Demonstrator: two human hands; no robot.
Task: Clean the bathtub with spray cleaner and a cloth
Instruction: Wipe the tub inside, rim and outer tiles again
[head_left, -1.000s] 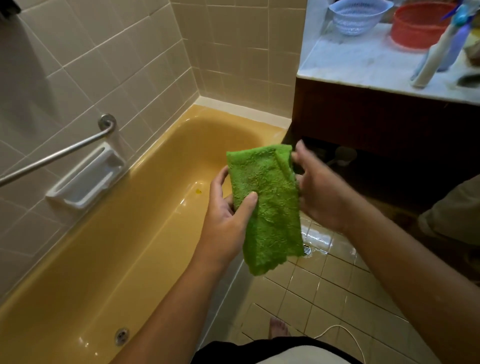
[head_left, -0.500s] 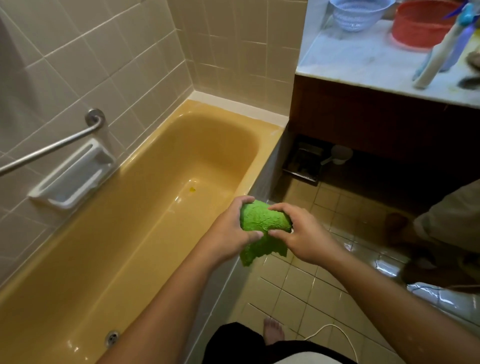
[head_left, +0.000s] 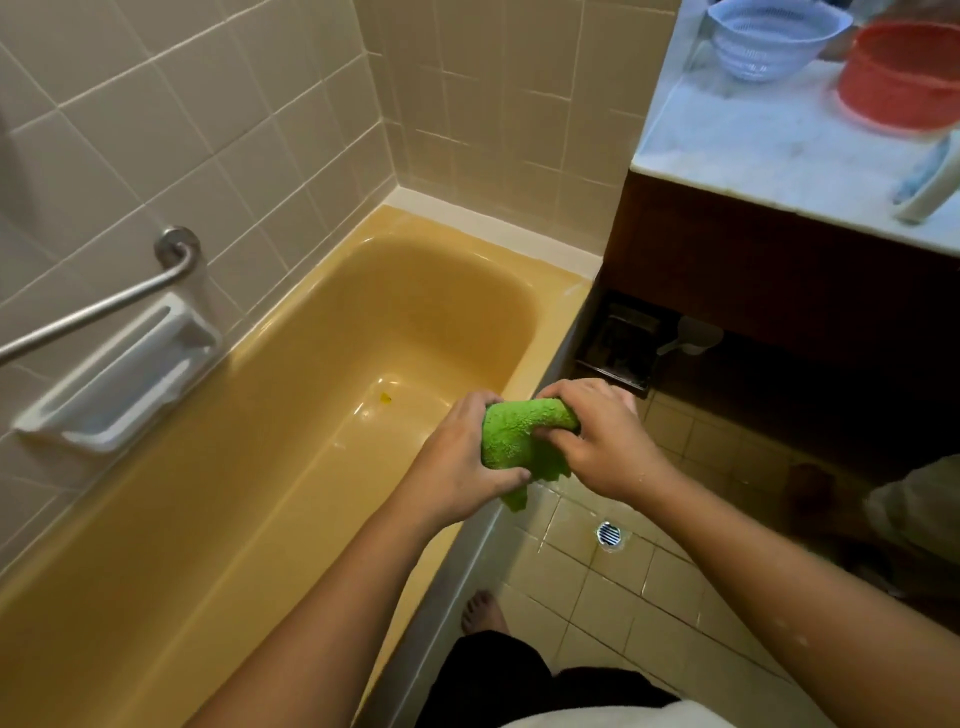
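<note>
Both hands meet over the tub's floor-side edge, sharing a bunched green cloth (head_left: 511, 439). The left hand (head_left: 460, 460) wraps the cloth's left part, fingers curled over the top and thumb pressed in from below. The right hand (head_left: 608, 441) grips the other end with curled fingers dug into the pile. A loose tail of the cloth hangs below the left thumb. Under and to the left of the hands lies the yellow bathtub (head_left: 553, 312), its basin stretching away from the left hand, with a small yellow speck (head_left: 385, 398) on its bottom just beyond the left knuckles. Farther left, on the tiled wall, a metal grab bar (head_left: 104, 307) runs above a white soap dish (head_left: 122, 382). Below the right hand is the tiled floor with a round floor drain (head_left: 609, 534), and a bare foot (head_left: 480, 613) stands beside the tub's outer wall, under the left forearm. Beyond the right hand, a dark tray (head_left: 618, 348) and a white scoop (head_left: 693, 335) sit beneath a marble counter (head_left: 753, 150), which carries a pale blue basket (head_left: 769, 36) and a red basket (head_left: 904, 78).
</note>
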